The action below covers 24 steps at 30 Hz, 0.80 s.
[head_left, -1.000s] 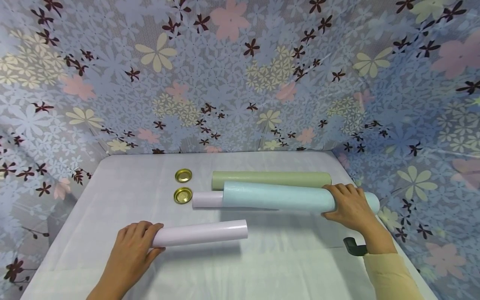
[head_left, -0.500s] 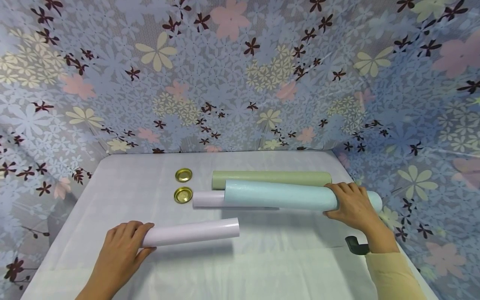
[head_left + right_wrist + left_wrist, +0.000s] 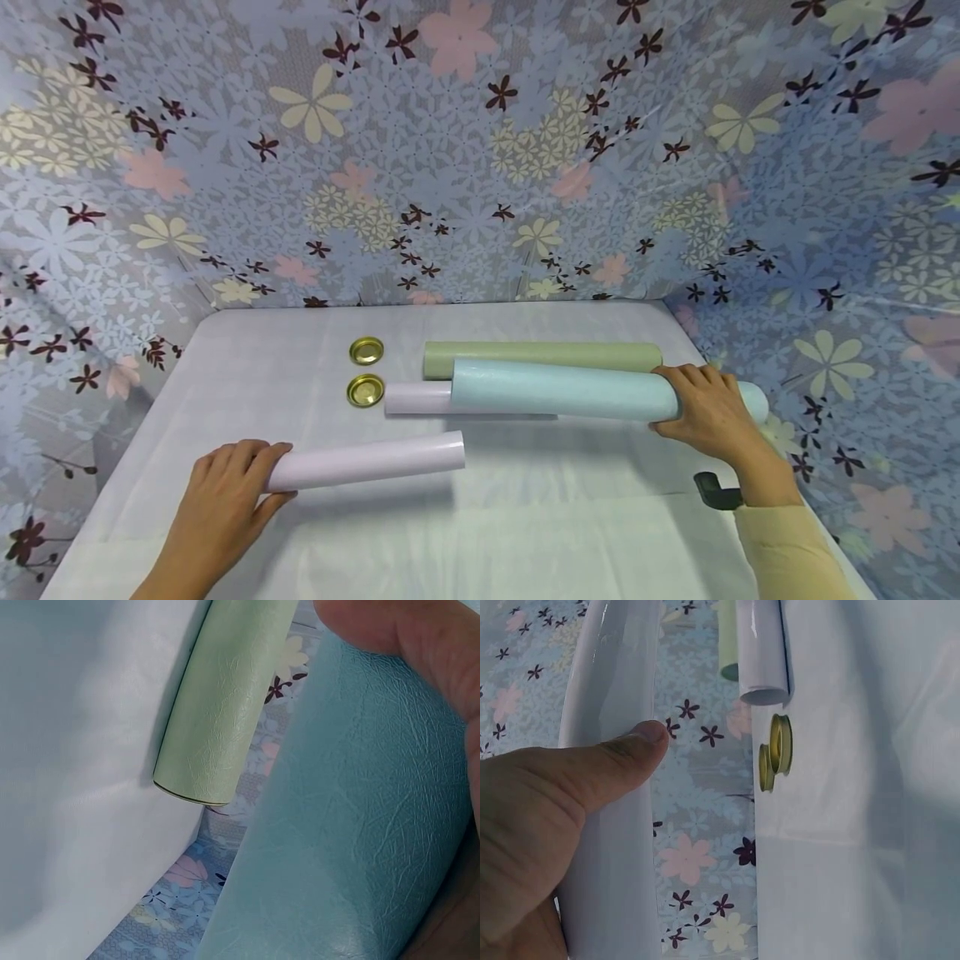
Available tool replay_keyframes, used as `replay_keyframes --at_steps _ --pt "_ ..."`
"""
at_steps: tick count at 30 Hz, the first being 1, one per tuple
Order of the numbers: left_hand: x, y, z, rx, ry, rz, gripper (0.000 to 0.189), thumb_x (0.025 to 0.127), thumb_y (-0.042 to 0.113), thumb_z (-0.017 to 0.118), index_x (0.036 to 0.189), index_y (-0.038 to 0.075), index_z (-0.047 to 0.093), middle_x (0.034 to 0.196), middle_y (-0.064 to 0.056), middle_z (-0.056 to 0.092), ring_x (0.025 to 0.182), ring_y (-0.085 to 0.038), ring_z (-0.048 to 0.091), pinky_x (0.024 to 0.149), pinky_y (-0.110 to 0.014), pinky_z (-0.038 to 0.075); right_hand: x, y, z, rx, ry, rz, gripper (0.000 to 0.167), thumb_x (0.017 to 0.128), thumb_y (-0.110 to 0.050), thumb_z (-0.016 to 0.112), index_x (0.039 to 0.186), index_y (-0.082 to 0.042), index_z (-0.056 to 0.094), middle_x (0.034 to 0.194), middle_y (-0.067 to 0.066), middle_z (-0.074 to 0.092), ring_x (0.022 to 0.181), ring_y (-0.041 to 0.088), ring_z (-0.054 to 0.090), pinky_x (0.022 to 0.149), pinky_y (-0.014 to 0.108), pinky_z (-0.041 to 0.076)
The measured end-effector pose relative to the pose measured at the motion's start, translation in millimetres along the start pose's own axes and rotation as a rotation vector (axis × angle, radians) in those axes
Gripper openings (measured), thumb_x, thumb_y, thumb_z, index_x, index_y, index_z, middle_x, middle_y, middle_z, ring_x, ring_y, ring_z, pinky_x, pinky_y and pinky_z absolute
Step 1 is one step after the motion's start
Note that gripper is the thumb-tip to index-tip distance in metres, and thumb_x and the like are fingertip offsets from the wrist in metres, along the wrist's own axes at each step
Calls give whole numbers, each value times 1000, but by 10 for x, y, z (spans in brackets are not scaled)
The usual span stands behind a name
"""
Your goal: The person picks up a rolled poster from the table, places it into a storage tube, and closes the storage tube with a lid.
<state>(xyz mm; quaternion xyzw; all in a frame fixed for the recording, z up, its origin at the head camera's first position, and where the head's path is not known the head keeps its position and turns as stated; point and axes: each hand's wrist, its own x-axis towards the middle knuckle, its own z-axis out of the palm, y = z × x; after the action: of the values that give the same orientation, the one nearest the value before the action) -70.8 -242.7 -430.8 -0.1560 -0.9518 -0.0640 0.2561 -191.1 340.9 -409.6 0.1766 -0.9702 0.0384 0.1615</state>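
Observation:
My left hand (image 3: pixel 217 504) grips a glossy white tube (image 3: pixel 367 461) near its left end, and the tube points right above the table. In the left wrist view the thumb (image 3: pixel 626 761) lies across this white tube (image 3: pixel 619 877). My right hand (image 3: pixel 712 417) holds a light blue tube (image 3: pixel 562 390) near its right end; the right wrist view shows its creased surface. Behind and partly hidden by the blue tube lie a second white tube (image 3: pixel 416 398) and a light green tube (image 3: pixel 540 354). Left of them sit two shallow round gold lids (image 3: pixel 366 351).
A white cloth covers the table (image 3: pixel 525 533). Floral fabric (image 3: pixel 450 167) hangs behind it and on both sides. A black curved piece (image 3: pixel 716 492) shows beside the right wrist, next to the cream sleeve (image 3: pixel 787 546).
My left hand has moved left with its white tube. My right hand and the blue tube have shifted slightly right. The gold lids, the green tube and the other white tube stay in place.

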Motion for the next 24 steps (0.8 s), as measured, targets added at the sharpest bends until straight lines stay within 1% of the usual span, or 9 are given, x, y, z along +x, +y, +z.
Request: replay_keyframes --at_steps 3,7,13,17,24 --pt "-1 -23 -24 7 -12 -7 84 82 69 6 111 11 60 95 -10 60 89 -35 56 78 -53 41 -9 13 1 -1 13 -10 78 56 -36 86 124 -16 52 112 16 60 101 39 49 84 56 33" --pt "-7 -49 -33 6 0 0 83 84 70 7 110 11 60 95 -10 60 88 -34 56 77 -53 41 -22 23 1 -2 24 -18 78 56 -36 86 123 -15 53 111 17 61 101 39 50 83 56 33" --pt "-11 -90 -36 10 5 -3 84 84 71 7 110 11 60 94 -11 60 88 -35 56 76 -53 41 -40 20 -17 -3 9 -7 78 57 -36 86 124 -15 52 113 17 60 102 39 49 85 57 33" --pt "-10 -114 -31 11 21 0 84 84 71 7 109 11 60 93 -10 60 87 -35 56 75 -53 40 -44 12 -33 -2 5 -5 78 57 -35 86 125 -15 52 113 17 60 104 40 49 86 58 32" --pt "18 -140 -47 18 37 1 84 85 71 7 109 11 60 93 -11 59 86 -35 56 74 -53 41 -44 4 -50 -3 5 -6 78 57 -35 86 124 -16 52 114 16 60 104 40 48 86 58 32"
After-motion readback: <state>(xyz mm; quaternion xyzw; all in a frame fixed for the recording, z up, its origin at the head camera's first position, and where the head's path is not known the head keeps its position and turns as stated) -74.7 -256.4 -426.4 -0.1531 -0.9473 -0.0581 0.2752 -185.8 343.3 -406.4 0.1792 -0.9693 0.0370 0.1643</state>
